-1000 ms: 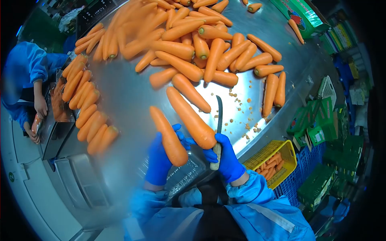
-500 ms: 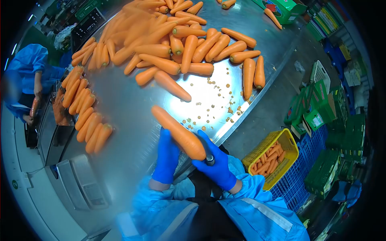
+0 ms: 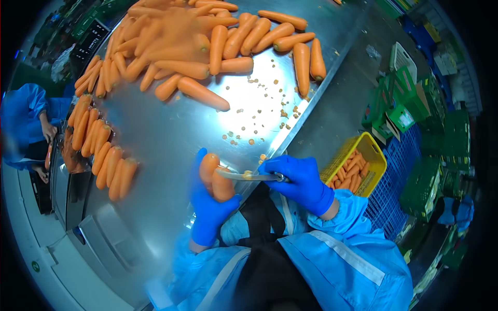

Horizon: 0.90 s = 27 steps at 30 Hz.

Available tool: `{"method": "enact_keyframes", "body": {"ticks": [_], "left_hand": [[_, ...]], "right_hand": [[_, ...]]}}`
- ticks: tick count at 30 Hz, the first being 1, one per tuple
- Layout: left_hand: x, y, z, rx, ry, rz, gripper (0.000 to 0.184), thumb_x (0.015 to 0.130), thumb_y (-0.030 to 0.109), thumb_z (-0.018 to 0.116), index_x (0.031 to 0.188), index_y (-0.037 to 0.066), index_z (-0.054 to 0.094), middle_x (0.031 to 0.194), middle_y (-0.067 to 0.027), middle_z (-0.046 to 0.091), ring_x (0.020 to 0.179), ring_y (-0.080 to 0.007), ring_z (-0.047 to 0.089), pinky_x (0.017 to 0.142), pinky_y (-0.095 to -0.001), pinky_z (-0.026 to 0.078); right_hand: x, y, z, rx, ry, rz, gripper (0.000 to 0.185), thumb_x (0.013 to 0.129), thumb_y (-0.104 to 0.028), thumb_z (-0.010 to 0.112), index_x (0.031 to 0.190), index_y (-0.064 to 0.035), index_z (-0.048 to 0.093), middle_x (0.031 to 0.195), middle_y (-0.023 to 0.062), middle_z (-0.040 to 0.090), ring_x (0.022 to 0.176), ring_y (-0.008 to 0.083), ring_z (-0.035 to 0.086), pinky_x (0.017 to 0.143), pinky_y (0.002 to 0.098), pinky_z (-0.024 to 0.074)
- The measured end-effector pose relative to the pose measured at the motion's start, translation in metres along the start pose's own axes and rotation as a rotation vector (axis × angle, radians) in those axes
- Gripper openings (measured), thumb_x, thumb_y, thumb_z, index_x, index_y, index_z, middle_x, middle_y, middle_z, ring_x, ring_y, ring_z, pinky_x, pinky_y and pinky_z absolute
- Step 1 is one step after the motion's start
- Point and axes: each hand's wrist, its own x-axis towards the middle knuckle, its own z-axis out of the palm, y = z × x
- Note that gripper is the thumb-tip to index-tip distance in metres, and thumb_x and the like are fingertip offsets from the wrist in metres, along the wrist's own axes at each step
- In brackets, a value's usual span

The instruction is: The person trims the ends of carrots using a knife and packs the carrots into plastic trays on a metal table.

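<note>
Two orange carrots [image 3: 222,185] stand side by side in my left hand [image 3: 210,211], which wears a blue glove and is closed round them. My right hand [image 3: 301,181], also in a blue glove, is closed on the handle of a curved knife [image 3: 245,177]. The blade points left and lies across the upper part of the carrots, with small bits on it. Beyond my hands, a loose carrot [image 3: 203,94] rests on the metal table [image 3: 171,124] beside a large pile of carrots [image 3: 181,46]. Small cut pieces [image 3: 251,141] are scattered near the table's edge.
Rows of carrots [image 3: 108,171] lie at the left. A co-worker [image 3: 31,124] in blue stands beyond them, hands at a packing machine. On the right are a yellow crate [image 3: 377,173] holding carrots, a blue crate [image 3: 397,186] and green boxes [image 3: 402,101].
Two carrots are now in my left hand, seen end-on. The knife, mostly hidden half a second ago, has come across their tops. The view has shifted, and the pile sits higher and further left.
</note>
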Motion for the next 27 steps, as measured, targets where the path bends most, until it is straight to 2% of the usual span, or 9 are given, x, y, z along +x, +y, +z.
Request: {"method": "enact_keyframes", "body": {"ticks": [3, 7, 9, 10, 13, 19, 22, 25, 27], "left_hand": [[-0.006, 0.004, -0.004, -0.044, -0.015, -0.198, 0.103, 0.054, 0.012, 0.080, 0.147, 0.004, 0.036, 0.142, -0.0126, 0.045, 0.130, -0.0278, 0.048, 0.110, -0.0407, 0.038], [-0.008, 0.008, -0.005, -0.038, -0.025, -0.093, 0.097, 0.058, 0.010, 0.081, 0.145, 0.003, 0.038, 0.140, -0.0139, 0.048, 0.127, -0.0283, 0.051, 0.108, -0.0409, 0.041], [-0.007, 0.015, -0.002, 0.015, -0.026, -0.036, 0.088, 0.066, 0.010, 0.082, 0.143, 0.001, 0.040, 0.136, -0.0161, 0.051, 0.123, -0.0289, 0.055, 0.104, -0.0412, 0.045], [-0.008, 0.014, -0.002, 0.014, -0.042, -0.038, 0.090, 0.065, 0.010, 0.082, 0.143, 0.001, 0.039, 0.136, -0.0158, 0.051, 0.123, -0.0288, 0.055, 0.104, -0.0412, 0.045], [-0.009, 0.012, -0.005, 0.024, -0.082, -0.038, 0.094, 0.063, 0.012, 0.083, 0.145, 0.001, 0.038, 0.138, -0.0152, 0.050, 0.124, -0.0285, 0.054, 0.104, -0.0415, 0.045], [-0.012, 0.010, -0.003, -0.016, -0.127, -0.052, 0.097, 0.060, 0.014, 0.084, 0.145, 0.003, 0.038, 0.139, -0.0143, 0.049, 0.126, -0.0278, 0.052, 0.106, -0.0423, 0.043], [-0.014, 0.019, -0.004, -0.021, -0.152, -0.043, 0.094, 0.062, 0.013, 0.083, 0.145, 0.003, 0.039, 0.137, -0.0140, 0.051, 0.126, -0.0269, 0.052, 0.105, -0.0419, 0.043], [-0.015, 0.028, -0.003, -0.038, -0.177, -0.119, 0.089, 0.065, 0.012, 0.082, 0.144, 0.004, 0.040, 0.134, -0.0134, 0.053, 0.122, -0.0263, 0.055, 0.103, -0.0411, 0.045], [-0.011, 0.038, -0.005, -0.092, -0.240, -0.214, 0.086, 0.068, 0.011, 0.082, 0.143, 0.005, 0.040, 0.131, -0.0129, 0.055, 0.120, -0.0262, 0.057, 0.101, -0.0410, 0.047]], "right_hand": [[0.010, -0.002, -0.010, -0.186, 0.002, -0.135, 0.028, 0.076, -0.022, 0.076, 0.103, -0.0147, 0.069, 0.089, 0.0046, 0.069, 0.077, 0.0246, 0.069, 0.062, 0.0323, 0.0533], [0.015, -0.006, -0.012, -0.310, 0.004, -0.236, 0.027, 0.078, -0.024, 0.074, 0.103, -0.0169, 0.069, 0.088, 0.0027, 0.069, 0.076, 0.0231, 0.069, 0.060, 0.0313, 0.0527], [0.012, -0.010, -0.012, -0.327, -0.060, -0.169, 0.036, 0.073, -0.020, 0.075, 0.108, -0.0184, 0.068, 0.103, 0.0023, 0.070, 0.086, 0.0247, 0.070, 0.066, 0.0318, 0.0536], [0.011, -0.012, -0.013, -0.336, -0.092, -0.134, 0.041, 0.071, -0.018, 0.075, 0.111, -0.0192, 0.068, 0.111, 0.0021, 0.070, 0.091, 0.0255, 0.070, 0.069, 0.0321, 0.0541], [0.012, -0.019, -0.016, -0.434, -0.142, -0.113, 0.045, 0.071, -0.018, 0.075, 0.115, -0.0208, 0.066, 0.112, 0.0011, 0.070, 0.090, 0.0252, 0.070, 0.068, 0.0324, 0.0537], [0.011, -0.023, -0.022, -0.464, -0.192, -0.155, 0.049, 0.073, -0.019, 0.074, 0.121, -0.0209, 0.064, 0.111, 0.0010, 0.070, 0.088, 0.0252, 0.070, 0.066, 0.0336, 0.0532], [0.004, 0.000, -0.020, -0.375, -0.078, -0.181, 0.046, 0.074, -0.019, 0.074, 0.119, -0.0199, 0.065, 0.108, 0.0012, 0.070, 0.088, 0.0251, 0.070, 0.066, 0.0338, 0.0528], [0.000, 0.006, -0.027, -0.391, -0.005, -0.100, 0.025, 0.078, -0.021, 0.071, 0.103, -0.0197, 0.068, 0.092, -0.0001, 0.069, 0.078, 0.0246, 0.068, 0.062, 0.0327, 0.0526], [-0.001, 0.006, -0.022, -0.334, 0.030, -0.165, 0.024, 0.078, -0.021, 0.071, 0.102, -0.0199, 0.068, 0.091, -0.0004, 0.069, 0.077, 0.0239, 0.068, 0.061, 0.0326, 0.0522]]}}
